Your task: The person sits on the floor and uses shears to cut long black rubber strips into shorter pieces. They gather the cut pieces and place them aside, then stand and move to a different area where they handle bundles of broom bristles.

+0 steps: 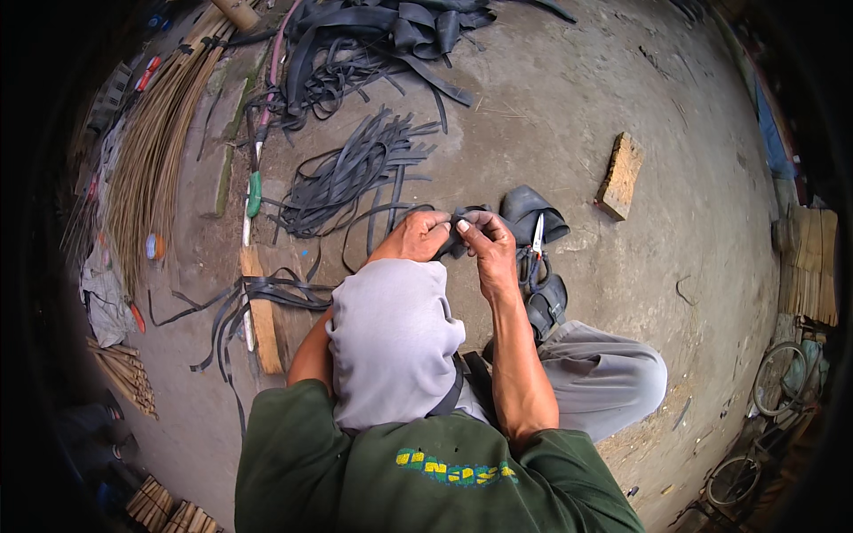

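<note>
My left hand (419, 234) and my right hand (485, 238) are close together in front of my raised, grey-clad knee. Both are closed in a pinch on a black rubber strip (457, 222), whose tail seems to run off to the left. The fingers cover part of the strip. Just right of my right hand, a pair of scissors (538, 237) lies with its blades against a curled piece of black rubber (530, 211). A dark sandal (547, 304) is on my foot below the scissors.
A heap of cut rubber strips (351, 173) lies ahead on the left, with larger rubber sheets (382, 35) beyond. More strips drape over a wooden board (262, 324). A wood block (621, 176) sits to the right. Bundled thin sticks (169, 151) line the left side.
</note>
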### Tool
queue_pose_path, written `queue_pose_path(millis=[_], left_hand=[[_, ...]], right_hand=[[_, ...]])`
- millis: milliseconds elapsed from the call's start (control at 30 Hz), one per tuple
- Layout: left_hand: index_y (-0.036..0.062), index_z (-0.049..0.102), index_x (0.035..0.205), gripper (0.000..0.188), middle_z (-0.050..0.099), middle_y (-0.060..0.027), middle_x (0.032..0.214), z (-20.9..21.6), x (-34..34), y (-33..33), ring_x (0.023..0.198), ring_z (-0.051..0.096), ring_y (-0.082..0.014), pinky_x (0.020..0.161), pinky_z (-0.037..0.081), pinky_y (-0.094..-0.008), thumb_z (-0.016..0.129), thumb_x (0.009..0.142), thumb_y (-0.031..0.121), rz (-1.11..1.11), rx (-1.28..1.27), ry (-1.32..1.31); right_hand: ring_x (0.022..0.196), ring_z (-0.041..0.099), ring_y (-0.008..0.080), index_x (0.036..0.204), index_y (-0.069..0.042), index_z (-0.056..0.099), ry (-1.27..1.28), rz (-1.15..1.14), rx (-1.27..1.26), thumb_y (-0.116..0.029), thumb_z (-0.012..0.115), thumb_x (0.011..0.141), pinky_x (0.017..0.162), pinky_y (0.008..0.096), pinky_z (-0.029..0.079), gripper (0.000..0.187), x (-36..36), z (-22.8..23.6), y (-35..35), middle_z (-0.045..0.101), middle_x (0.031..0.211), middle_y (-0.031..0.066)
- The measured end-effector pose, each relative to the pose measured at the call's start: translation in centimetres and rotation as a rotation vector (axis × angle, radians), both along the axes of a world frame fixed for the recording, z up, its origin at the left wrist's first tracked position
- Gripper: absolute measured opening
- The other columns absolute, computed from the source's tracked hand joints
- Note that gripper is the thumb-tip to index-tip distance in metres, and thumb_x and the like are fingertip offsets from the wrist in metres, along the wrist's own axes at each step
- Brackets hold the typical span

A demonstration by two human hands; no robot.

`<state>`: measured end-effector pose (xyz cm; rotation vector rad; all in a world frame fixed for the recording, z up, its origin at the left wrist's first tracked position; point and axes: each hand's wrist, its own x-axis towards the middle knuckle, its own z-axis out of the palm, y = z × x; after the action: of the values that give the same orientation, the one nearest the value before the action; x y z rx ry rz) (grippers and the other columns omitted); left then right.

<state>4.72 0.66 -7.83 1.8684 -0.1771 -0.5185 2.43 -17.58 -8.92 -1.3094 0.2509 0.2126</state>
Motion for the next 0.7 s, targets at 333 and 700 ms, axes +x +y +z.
queue_pose_path(millis=[333,700], left_hand=[[-0.0065,0.061,0.109,0.031,0.068,-0.0239,0.091,-0.4,-0.3,-0.7,0.075,0.062,-0.0313,0.072,0.049,-0.0452,0.054,0.101,0.023,-0.034,0.054,-0.062],[-0.0052,0.061,0.124,0.039,0.067,-0.0292,0.113,-1.3,-0.5,-0.4,0.11,0.067,-0.0366,0.092,0.053,-0.0404,0.056,0.1,0.025,0.04,0.1,0.006]], right_hand=[[0.078,0.057,0.0074,0.109,-0.005,0.07,-0.033,-0.05,-0.112,-0.017,0.074,0.095,0.067,0.0234,0.043,0.018,0.4,-0.2,0.1,0.066,0.089,-0.0017],[0.106,0.067,0.0207,0.134,-0.006,0.067,-0.369,0.123,-0.489,-0.016,0.062,0.1,0.089,0.0349,0.053,0.036,0.4,-0.5,0.5,0.072,0.117,0.0123]])
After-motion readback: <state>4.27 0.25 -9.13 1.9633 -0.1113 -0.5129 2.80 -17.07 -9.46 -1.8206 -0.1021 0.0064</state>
